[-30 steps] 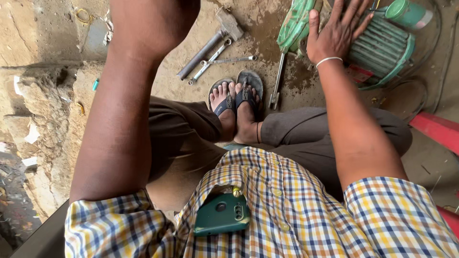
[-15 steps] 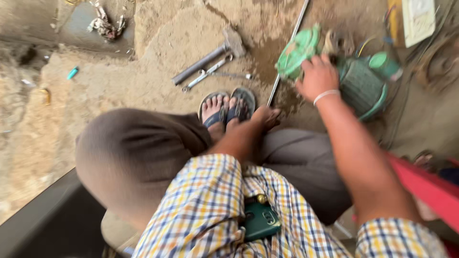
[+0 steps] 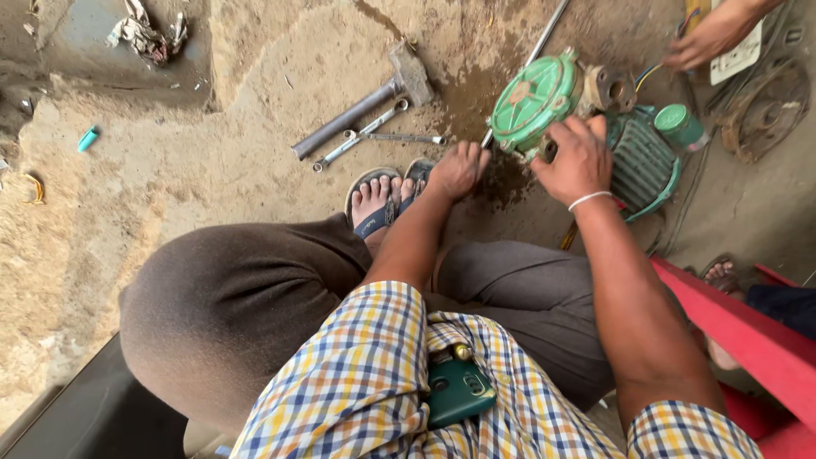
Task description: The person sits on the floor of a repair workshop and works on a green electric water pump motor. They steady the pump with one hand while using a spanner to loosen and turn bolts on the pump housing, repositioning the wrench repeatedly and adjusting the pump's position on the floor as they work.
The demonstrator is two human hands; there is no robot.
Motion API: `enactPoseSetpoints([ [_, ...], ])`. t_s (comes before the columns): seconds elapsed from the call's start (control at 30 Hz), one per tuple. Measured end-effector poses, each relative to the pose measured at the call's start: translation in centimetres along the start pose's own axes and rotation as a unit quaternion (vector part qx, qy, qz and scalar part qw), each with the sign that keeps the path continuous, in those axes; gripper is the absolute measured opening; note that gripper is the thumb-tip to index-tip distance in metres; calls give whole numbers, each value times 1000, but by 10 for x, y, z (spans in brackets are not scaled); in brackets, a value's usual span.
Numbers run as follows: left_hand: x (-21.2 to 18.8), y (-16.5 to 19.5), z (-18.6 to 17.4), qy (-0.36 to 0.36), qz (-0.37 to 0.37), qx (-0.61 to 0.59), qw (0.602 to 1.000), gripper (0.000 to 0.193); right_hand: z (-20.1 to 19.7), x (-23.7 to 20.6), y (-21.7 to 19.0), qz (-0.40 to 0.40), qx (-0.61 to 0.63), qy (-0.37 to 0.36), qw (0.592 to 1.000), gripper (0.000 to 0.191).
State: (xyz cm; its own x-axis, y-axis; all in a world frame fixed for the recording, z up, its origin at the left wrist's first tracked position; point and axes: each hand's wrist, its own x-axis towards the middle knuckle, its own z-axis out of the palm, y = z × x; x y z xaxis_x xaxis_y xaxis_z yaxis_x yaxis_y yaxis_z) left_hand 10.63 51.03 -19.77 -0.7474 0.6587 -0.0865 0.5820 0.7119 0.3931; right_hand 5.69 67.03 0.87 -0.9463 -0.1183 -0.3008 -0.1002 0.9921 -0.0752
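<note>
The person is wearing a short-sleeved checked shirt [image 3: 365,382] in yellow, blue, white and orange, grey-brown trousers [image 3: 229,297], dark flip-flop sandals [image 3: 374,223] and a thin white bangle [image 3: 589,200] on the right wrist; a green phone [image 3: 456,389] is sitting in the shirt pocket.

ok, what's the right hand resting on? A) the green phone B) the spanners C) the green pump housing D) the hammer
C: the right hand lies on the green pump housing, while the hammer and spanners lie untouched on the ground to the left.
</note>
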Motion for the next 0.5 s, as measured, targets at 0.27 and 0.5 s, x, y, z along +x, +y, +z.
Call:
enactPoseSetpoints([
  [0.27, 49, -13, -6, -125, -181, -203, 954, 27, -4, 0, -2, -27, 4, 25, 999, 36],
  [0.5, 59, -1, -10, -34, -290, -288, 912, 24, -5, -1, -4, -14, 22, 11, 1000, 34],
])
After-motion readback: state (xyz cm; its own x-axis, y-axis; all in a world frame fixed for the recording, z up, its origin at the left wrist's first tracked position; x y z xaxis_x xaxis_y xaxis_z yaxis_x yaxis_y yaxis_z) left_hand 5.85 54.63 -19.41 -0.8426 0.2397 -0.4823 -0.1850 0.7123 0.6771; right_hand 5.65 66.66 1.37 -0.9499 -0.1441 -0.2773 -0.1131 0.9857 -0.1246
